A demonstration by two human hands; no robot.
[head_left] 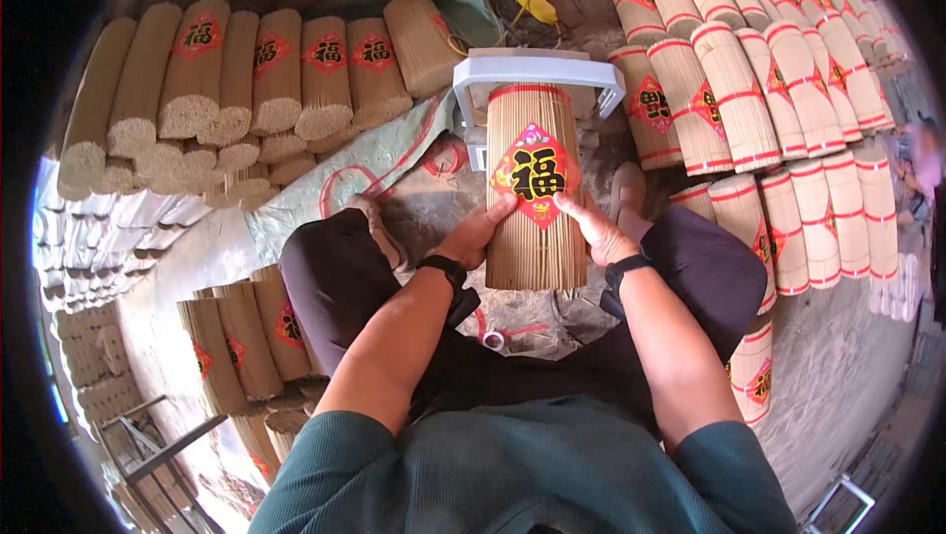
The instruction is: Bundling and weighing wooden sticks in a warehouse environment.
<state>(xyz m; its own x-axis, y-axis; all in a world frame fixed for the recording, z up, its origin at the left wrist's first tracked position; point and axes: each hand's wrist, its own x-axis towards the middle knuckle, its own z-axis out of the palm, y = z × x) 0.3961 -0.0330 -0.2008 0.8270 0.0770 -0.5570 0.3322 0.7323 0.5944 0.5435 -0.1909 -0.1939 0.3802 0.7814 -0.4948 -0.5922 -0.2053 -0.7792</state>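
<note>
Grey arch (537,68) with a stick bundle (535,246) at its opening
The bundle's far end sits by the arch; left hand (481,231) and right hand (597,229) grip its opposite sides, likely to steady it, flanking the red diamond label (537,175).

The tan stick bundle (537,240), red-banded at its far end, points away lengthwise, red diamond label (536,175) uppermost

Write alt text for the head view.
A person's left hand and right hand hold a bundle of thin sticks with a red diamond label, its far end by a grey arch. More bundles are stacked on either side.
</note>
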